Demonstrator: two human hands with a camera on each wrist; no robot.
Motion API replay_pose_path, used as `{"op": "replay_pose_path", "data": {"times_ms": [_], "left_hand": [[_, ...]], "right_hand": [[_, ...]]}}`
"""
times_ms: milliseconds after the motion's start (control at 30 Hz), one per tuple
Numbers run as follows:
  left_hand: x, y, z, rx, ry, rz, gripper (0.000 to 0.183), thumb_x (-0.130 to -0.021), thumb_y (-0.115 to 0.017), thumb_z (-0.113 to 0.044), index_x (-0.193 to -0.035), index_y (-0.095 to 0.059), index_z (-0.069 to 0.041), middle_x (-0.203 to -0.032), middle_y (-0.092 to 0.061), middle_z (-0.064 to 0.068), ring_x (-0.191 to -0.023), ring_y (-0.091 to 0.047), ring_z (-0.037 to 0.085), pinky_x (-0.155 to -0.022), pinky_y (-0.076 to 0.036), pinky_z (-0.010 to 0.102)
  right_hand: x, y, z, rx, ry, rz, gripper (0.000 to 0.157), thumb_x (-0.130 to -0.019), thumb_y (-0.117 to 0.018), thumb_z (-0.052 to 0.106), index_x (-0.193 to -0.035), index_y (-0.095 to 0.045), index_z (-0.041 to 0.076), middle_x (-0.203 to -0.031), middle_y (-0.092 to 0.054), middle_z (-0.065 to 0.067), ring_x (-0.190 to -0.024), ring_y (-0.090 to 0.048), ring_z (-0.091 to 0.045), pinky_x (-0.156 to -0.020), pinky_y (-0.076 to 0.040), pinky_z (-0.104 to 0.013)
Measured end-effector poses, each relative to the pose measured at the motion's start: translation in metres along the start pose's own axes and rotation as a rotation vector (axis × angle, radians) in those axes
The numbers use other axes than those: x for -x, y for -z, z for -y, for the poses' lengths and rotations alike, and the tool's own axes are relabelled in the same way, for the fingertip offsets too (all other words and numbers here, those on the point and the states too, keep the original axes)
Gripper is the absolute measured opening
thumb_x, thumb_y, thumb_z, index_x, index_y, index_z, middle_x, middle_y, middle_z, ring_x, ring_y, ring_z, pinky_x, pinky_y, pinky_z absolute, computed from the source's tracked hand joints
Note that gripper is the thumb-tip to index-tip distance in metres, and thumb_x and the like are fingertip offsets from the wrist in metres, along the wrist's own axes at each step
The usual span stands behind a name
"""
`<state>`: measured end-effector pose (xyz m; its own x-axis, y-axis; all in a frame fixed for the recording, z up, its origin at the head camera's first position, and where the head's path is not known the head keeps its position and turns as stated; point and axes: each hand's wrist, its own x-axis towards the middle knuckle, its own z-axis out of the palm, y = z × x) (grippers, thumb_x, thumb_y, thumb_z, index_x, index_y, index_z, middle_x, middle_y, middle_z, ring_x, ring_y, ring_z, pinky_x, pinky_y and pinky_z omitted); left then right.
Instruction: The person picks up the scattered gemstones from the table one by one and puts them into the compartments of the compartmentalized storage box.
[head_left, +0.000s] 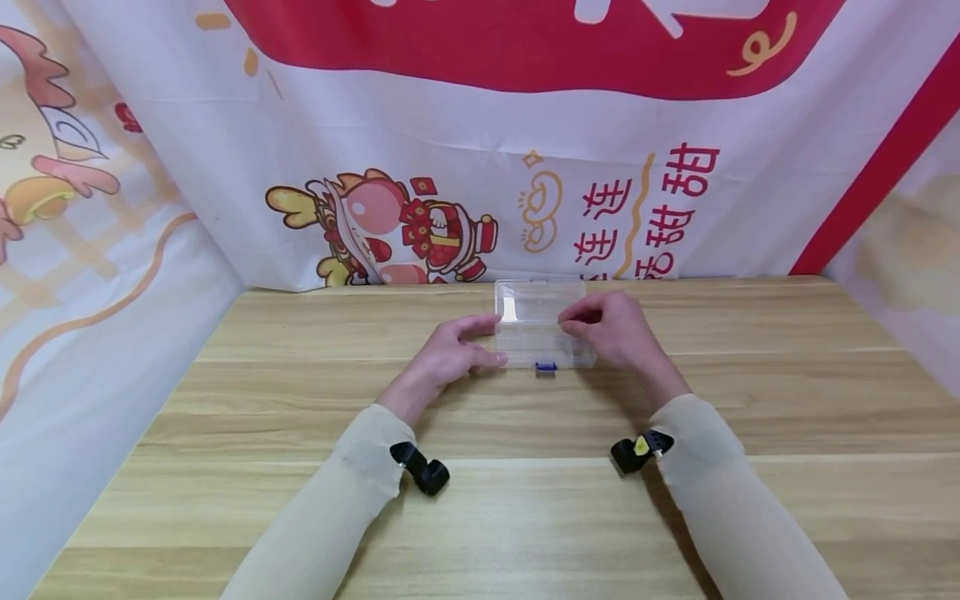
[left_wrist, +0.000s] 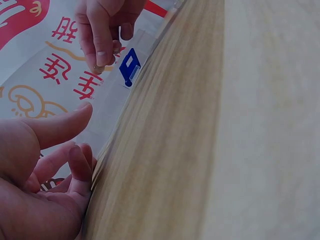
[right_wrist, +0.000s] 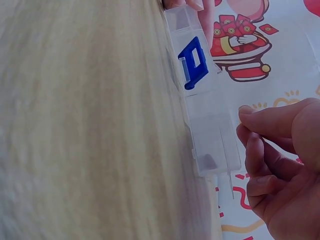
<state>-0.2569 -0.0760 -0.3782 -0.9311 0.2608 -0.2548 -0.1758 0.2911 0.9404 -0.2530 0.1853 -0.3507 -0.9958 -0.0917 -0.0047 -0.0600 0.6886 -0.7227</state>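
Note:
A clear plastic box point(head_left: 525, 346) with a blue latch point(right_wrist: 194, 62) on its front lies on the table with its clear lid point(head_left: 540, 302) raised at the back. My left hand point(head_left: 453, 350) holds the box's left end, thumb by the front corner and forefinger farther back. Over the right part of the box is my right hand point(head_left: 611, 327), thumb and forefinger tips brought together and the other fingers curled. A tiny brownish thing point(left_wrist: 98, 69) shows at these fingertips in the left wrist view, mostly hidden; I cannot tell its kind.
The wooden table point(head_left: 525, 500) reaches back to a printed white and red cloth point(head_left: 450, 125) hanging just behind the box. More printed cloth point(head_left: 97, 250) hangs along the left side. Each sleeve cuff carries a small black camera point(head_left: 427, 475).

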Motion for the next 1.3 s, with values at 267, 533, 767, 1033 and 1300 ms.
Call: {"op": "replay_pose_path", "data": {"times_ms": [267,533,767,1033,1300], "left_hand": [[0.0001,-0.0002,-0.0012,0.010,0.000,-0.001,0.070,-0.087,-0.086,-0.009,-0.150,-0.060,-0.026,-0.154,-0.059,0.000,-0.101,-0.066,0.019,-0.081,-0.053,0.026],[-0.0007,-0.0002,-0.0009,0.007,0.002,-0.004,0.069,-0.088,-0.086,-0.010,-0.150,-0.060,-0.026,-0.153,-0.059,0.000,-0.102,-0.065,0.019,-0.081,-0.053,0.026],[-0.0018,-0.0004,-0.0002,0.009,0.003,-0.001,0.069,-0.088,-0.085,-0.010,-0.150,-0.060,-0.026,-0.153,-0.060,0.000,-0.103,-0.066,0.020,-0.082,-0.052,0.027],[-0.0007,-0.0010,0.0001,0.005,-0.001,0.000,0.070,-0.088,-0.085,-0.010,-0.150,-0.060,-0.027,-0.154,-0.059,0.000,-0.103,-0.065,0.020,-0.082,-0.053,0.026],[-0.0004,-0.0009,-0.0003,0.010,0.008,-0.007,0.069,-0.087,-0.086,-0.010,-0.149,-0.060,-0.027,-0.152,-0.060,-0.001,-0.104,-0.065,0.020,-0.082,-0.052,0.027]], "right_hand": [[-0.0014,-0.0016,-0.0006,0.027,0.031,0.001,0.014,-0.100,-0.073,0.016,-0.112,-0.081,0.013,-0.112,-0.077,-0.009,-0.100,-0.066,-0.025,-0.083,-0.054,-0.034],[-0.0021,-0.0036,-0.0012,0.048,0.046,0.000,0.014,-0.100,-0.074,0.017,-0.111,-0.082,0.013,-0.110,-0.078,-0.009,-0.099,-0.066,-0.024,-0.082,-0.053,-0.032],[-0.0024,-0.0038,-0.0026,0.055,0.016,0.014,0.014,-0.100,-0.073,0.018,-0.111,-0.082,0.014,-0.109,-0.076,-0.008,-0.095,-0.061,-0.023,-0.078,-0.050,-0.033],[-0.0021,-0.0044,-0.0037,0.067,-0.002,0.033,0.015,-0.100,-0.073,0.019,-0.111,-0.083,0.016,-0.108,-0.075,-0.007,-0.093,-0.059,-0.024,-0.077,-0.050,-0.034],[-0.0012,-0.0052,-0.0031,0.077,-0.004,0.035,0.014,-0.101,-0.073,0.019,-0.109,-0.084,0.016,-0.106,-0.074,-0.008,-0.090,-0.057,-0.023,-0.073,-0.048,-0.032]]}}
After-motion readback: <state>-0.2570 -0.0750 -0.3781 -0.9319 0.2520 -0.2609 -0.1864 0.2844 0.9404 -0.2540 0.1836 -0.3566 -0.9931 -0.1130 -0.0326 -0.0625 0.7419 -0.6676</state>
